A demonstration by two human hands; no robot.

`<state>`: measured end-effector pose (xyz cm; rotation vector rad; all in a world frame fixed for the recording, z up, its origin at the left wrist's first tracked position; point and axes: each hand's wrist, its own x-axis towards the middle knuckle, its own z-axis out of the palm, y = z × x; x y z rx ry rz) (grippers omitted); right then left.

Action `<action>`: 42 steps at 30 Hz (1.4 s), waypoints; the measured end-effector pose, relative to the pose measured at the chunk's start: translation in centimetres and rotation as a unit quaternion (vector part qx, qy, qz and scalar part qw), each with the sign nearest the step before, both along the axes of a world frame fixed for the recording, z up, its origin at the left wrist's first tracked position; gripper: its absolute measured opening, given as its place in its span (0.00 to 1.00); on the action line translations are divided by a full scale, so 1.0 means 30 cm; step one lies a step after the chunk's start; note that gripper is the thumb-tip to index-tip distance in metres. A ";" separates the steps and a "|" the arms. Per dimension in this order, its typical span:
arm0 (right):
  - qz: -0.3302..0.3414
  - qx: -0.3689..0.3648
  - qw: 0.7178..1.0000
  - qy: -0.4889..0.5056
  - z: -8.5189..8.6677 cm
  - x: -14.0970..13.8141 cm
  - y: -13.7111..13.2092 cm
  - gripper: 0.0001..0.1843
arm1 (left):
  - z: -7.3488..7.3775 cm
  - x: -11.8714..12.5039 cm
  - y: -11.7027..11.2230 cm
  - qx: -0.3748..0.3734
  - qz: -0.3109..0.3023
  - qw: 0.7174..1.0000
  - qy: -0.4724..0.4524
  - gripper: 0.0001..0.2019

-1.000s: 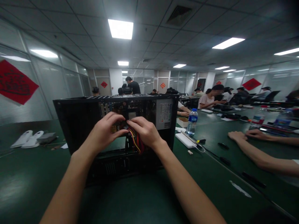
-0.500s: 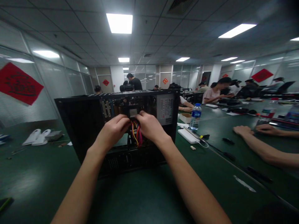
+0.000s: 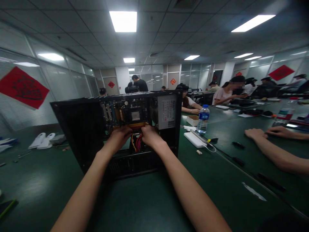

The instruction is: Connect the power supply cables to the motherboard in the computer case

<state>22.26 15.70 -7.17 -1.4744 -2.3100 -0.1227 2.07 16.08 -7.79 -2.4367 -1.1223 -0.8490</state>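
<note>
An open computer case (image 3: 145, 165) stands upright on the green table in front of me. Inside it show the motherboard (image 3: 123, 108), with a square metal heatsink (image 3: 135, 115) and slots, and a grey power supply (image 3: 167, 111) at the right. A bundle of yellow, red and black power cables (image 3: 137, 143) hangs between my hands. My left hand (image 3: 119, 137) has its fingers closed at the bundle's upper left. From the right side, my right hand (image 3: 151, 134) closes on the same bundle, just below an orange-brown strip. My fingertips and the connector end are partly hidden and blurred.
To the right stand a water bottle (image 3: 203, 119), a small open box (image 3: 192, 120) and a white power bank (image 3: 195, 140) with a cable. A co-worker's forearms (image 3: 275, 151) rest at far right. White slippers (image 3: 45, 140) lie at left.
Both hands have moved down, away from the heatsink, which now shows fully. The cables between them have shifted slightly left and down. The case appears slightly further left as the view turned.
</note>
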 end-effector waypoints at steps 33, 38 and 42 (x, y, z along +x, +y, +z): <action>-0.021 -0.057 0.995 0.079 -0.033 -0.014 0.047 0.16 | -0.042 0.005 0.052 -0.119 0.070 0.990 -0.026 0.08; -0.021 -0.068 0.995 0.073 -0.032 -0.020 0.045 0.16 | -0.030 0.008 0.055 -0.105 0.100 0.986 0.078 0.11; -0.021 -0.057 0.995 0.076 -0.039 -0.022 0.050 0.16 | -0.022 0.023 0.053 -0.105 0.100 0.983 0.117 0.16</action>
